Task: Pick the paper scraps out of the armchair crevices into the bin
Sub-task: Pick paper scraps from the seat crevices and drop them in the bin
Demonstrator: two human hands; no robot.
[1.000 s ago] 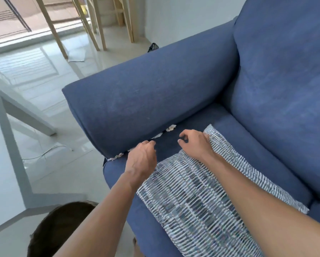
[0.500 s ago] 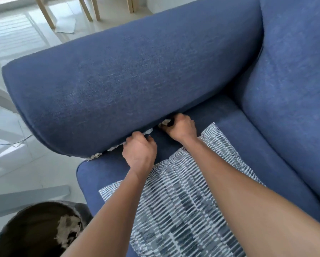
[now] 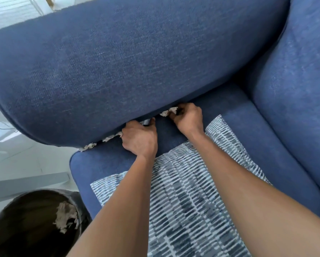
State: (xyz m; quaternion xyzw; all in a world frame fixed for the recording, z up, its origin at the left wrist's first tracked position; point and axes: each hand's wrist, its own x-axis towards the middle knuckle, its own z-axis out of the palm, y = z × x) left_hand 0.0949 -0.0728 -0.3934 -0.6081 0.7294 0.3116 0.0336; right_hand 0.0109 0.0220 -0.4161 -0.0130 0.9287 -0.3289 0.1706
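Observation:
A blue armchair (image 3: 118,62) fills the view; pale paper scraps (image 3: 107,139) stick out of the crevice between its left armrest and the seat. My left hand (image 3: 139,139) is at the crevice, fingers curled and pinching a white scrap (image 3: 147,122). My right hand (image 3: 188,118) is further back along the same gap, fingers curled on another crumpled scrap (image 3: 169,111). A dark round bin (image 3: 22,219) stands on the floor at the lower left, with a wad of torn paper (image 3: 65,217) inside.
A blue-and-white patterned cushion (image 3: 192,201) lies on the seat under my forearms. The backrest (image 3: 303,80) rises at the right. Pale tiled floor (image 3: 25,164) and a grey table leg (image 3: 25,180) lie to the left of the chair.
The camera has leaned in closer over the armrest. Both hands have moved from the seat into the crevice and closed their fingers on scraps there.

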